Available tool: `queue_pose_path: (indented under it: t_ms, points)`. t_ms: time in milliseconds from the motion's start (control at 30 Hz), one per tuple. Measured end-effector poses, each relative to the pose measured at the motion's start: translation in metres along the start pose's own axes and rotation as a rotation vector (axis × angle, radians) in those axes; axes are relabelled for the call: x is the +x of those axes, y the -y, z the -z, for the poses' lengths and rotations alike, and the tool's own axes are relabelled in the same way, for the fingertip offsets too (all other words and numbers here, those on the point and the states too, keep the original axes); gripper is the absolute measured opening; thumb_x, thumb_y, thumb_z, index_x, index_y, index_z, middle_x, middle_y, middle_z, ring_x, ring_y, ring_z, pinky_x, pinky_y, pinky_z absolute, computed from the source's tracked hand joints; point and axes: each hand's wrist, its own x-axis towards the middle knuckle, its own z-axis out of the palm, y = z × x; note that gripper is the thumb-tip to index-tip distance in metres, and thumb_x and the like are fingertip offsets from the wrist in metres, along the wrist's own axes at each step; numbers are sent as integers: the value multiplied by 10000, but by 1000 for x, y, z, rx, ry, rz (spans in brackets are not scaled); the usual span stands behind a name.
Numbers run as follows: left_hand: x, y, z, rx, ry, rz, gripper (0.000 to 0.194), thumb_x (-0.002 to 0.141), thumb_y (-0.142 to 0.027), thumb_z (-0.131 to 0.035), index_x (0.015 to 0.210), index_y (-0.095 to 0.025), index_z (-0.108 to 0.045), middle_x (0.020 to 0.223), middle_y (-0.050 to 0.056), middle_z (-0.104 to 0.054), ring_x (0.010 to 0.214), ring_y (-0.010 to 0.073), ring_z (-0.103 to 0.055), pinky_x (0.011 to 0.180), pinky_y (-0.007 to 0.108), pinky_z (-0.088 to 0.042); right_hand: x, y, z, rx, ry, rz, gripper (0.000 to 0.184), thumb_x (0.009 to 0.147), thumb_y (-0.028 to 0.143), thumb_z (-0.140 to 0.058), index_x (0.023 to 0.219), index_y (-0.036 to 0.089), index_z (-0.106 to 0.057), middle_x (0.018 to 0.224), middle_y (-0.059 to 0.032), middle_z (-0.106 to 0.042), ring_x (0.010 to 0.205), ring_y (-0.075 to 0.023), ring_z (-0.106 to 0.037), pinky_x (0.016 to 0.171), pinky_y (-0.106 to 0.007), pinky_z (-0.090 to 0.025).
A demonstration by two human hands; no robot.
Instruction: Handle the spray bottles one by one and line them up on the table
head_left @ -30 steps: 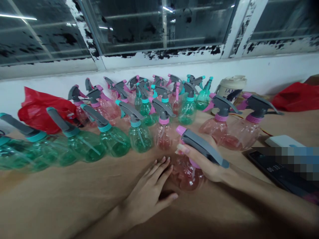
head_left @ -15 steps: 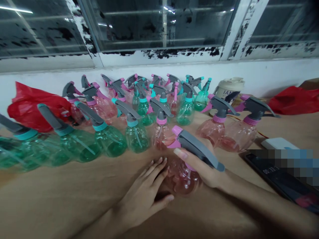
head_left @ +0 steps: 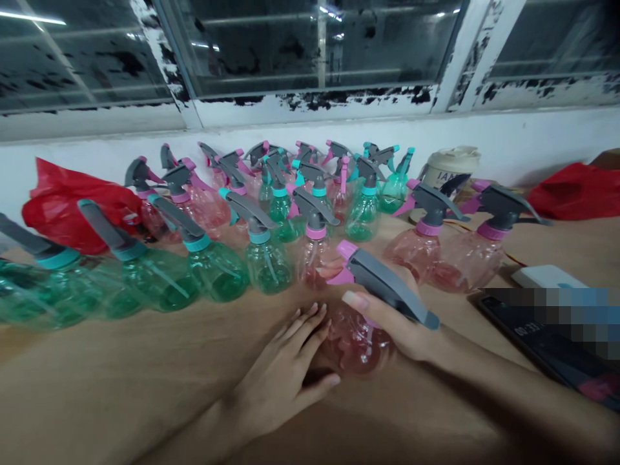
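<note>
Right hand (head_left: pixel 407 332): grasping, thumb and fingers closed around the neck of a pink spray bottle (head_left: pixel 361 352) just under its grey trigger head (head_left: pixel 387 282). The bottle is at the near centre of the table (head_left: pixel 145 387), between the two hands. Its body lies below and slightly left of that grip; the long axis runs roughly upright, though the wide view makes any small tilt hard to judge. The head lies crosswise, pink nozzle (head_left: pixel 347 250) toward the far left, grey tail toward the near right.

Left hand (head_left: pixel 281 371): released, palm down with fingers extended, to the left of the bottle body. Its fingertips are at or just beside the plastic (contact cannot be confirmed). The right hand is the nearer to the neck.

Surroundings: a row of green bottles (head_left: pixel 217 278) on the left, one small pink bottle (head_left: pixel 314 258) just beyond the left fingertips, two pink bottles (head_left: pixel 467 261) farther right, and a dark phone (head_left: pixel 527 339) at the right.
</note>
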Motion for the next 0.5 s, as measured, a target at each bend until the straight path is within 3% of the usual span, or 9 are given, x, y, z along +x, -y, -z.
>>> queue_pose_path:
  t_ms: [233,367,500]
  points:
    - [1,-2,1,1,3,-4,609,922,-521,-525,1369,-117,-437,1464,147,-400,1376,287,-313,1094,466,-323,5,1,2,32,49,-43,173,800,307,-665,961,243,-665,1008,-29,-719,905,-181,-690,837,-333,-556]
    - [-1,-1,-1,4,-20,14,606,913,-532,-533,1362,-134,-450,1467,140,-397,1363,290,-338,1086,469,-336,8,6,6,-40,83,-49,117,830,288,-618,926,262,-680,872,-8,-716,852,-181,-686,816,-348,-556]
    - [-2,-1,-3,4,-27,18,611,912,-534,-528,1369,-138,-446,1479,149,-374,1357,312,-344,1067,489,-357,3,-1,9,-60,67,-9,203,830,440,-616,913,265,-677,845,-8,-707,741,-172,-670,714,-322,-560]
